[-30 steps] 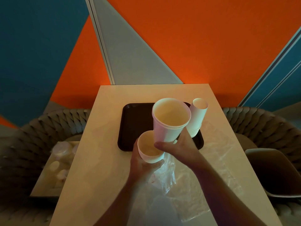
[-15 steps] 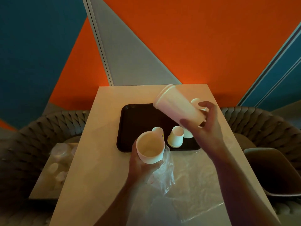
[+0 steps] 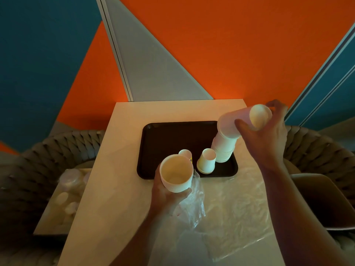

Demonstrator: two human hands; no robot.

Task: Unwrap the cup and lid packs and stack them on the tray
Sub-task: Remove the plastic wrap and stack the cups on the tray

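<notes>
My right hand [image 3: 269, 135] is wrapped around an inverted large cup [image 3: 238, 121], thumb across its wall and fingers behind its base, mouth angled down toward the tall stack of cups [image 3: 223, 150] just below the grip; I judge it is tilted that way so the mouth can slide over the stack's top, and the two look to be touching or nearly so, though I cannot tell which; that stack stands at the near right corner of the dark tray [image 3: 172, 135], mouths down, presumably so each new cup drops on easily

My left hand [image 3: 169, 196] grasps an upright short cup [image 3: 176, 172] from beneath, mouth toward me, fingers curled round its lower wall along with a bunch of clear wrapper [image 3: 194, 206] hanging below the grip; holding it low keeps the rim free for the other hand to lift cups away, I would guess

Beyond that left grip, on the tray, I count two small inverted cups: one [image 3: 206, 161] just beside the tall stack, another [image 3: 186, 153] partly hidden behind the held cup; so three groups stand on the tray, plus one cup or nested set in each hand; how many are nested I cannot count; a flattened plastic sheet [image 3: 240, 214] lies on the table [image 3: 115, 169] between my forearms; off to the left, a box [image 3: 65, 198] holds what seem to be wrapped lid packs, too blurred to count
</notes>
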